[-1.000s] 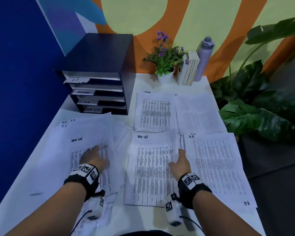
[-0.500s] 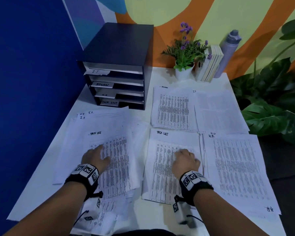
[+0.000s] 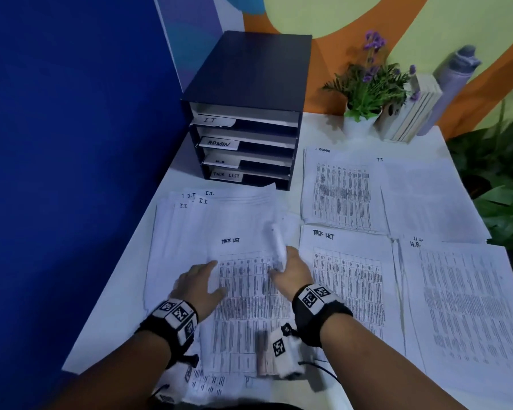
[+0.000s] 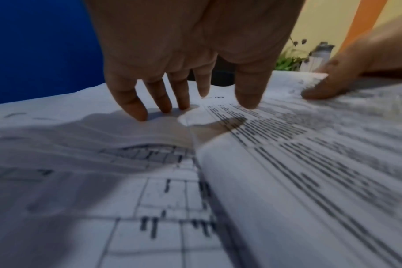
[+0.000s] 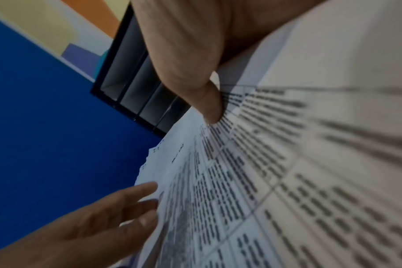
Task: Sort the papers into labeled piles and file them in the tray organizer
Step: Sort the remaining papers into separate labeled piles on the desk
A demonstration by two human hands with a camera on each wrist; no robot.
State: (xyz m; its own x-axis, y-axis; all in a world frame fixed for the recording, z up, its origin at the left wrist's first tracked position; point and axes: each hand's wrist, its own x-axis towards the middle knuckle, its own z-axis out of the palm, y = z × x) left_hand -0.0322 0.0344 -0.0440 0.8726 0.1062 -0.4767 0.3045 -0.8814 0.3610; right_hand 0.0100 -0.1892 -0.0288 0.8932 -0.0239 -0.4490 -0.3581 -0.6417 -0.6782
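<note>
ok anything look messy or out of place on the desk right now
Yes: the unsorted stack at the left is fanned askew, I.T. corners poking out under a task list sheet. The right hand pinches that sheet's curled right edge; the four sorted piles lie fairly square.

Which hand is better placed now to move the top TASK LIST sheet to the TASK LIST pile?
Right. The right hand already pinches the sheet's lifted right edge, on the side nearest the TASK LIST pile. The left hand only rests flat on the unsorted stack.

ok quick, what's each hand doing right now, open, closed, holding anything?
Left hand: open, straight fingers pressing on the unsorted stack.
Right hand: pinching the right edge of the task list sheet, curling it up.
</note>
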